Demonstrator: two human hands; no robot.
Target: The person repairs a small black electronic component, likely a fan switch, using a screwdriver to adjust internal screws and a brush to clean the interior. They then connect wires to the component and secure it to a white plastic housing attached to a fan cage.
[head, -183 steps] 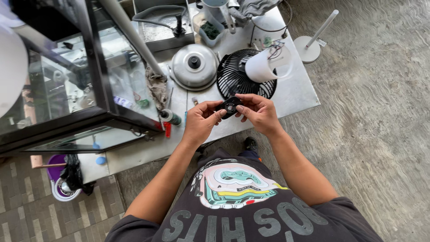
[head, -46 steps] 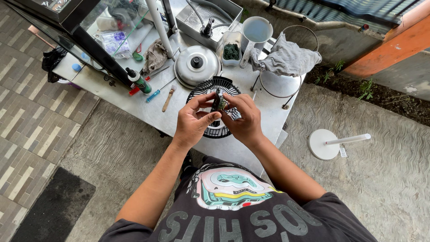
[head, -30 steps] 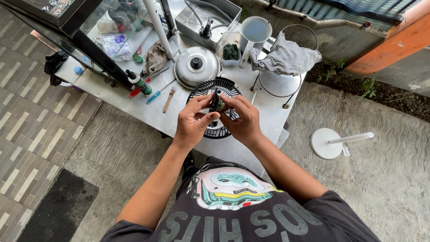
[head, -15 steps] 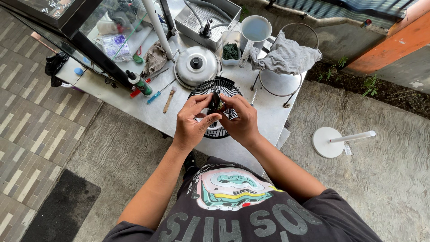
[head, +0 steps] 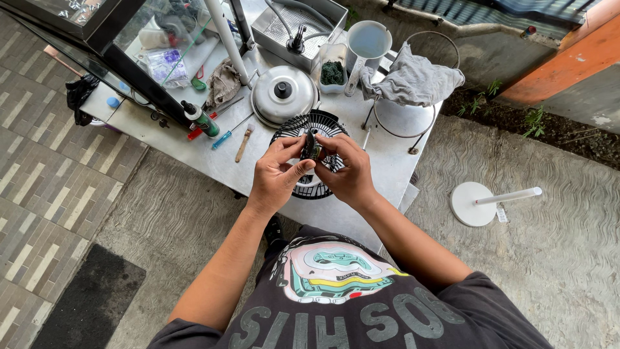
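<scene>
Both of my hands meet over a black round fan grille (head: 298, 125) that lies on a grey table (head: 194, 148). Between their fingertips they pinch a small dark part (head: 310, 147), held upright. My left hand (head: 276, 173) grips it from the left with thumb and fingers. My right hand (head: 347, 169) grips it from the right. Most of the part is hidden by my fingers.
Behind the grille sit a metal pot lid (head: 283, 94), a tub of dark green stuff (head: 332, 72), a white jug (head: 366, 42) and a grey cloth (head: 413, 79) on a wire ring. Left lie a small brush (head: 243, 142), screwdrivers (head: 227, 132) and a bottle (head: 199, 118). A white fan stand (head: 481, 203) lies on the concrete.
The view has shifted since the earliest frame, with the table now seen from the other side. Over the last second my hands have stayed together, turning the small part slightly.
</scene>
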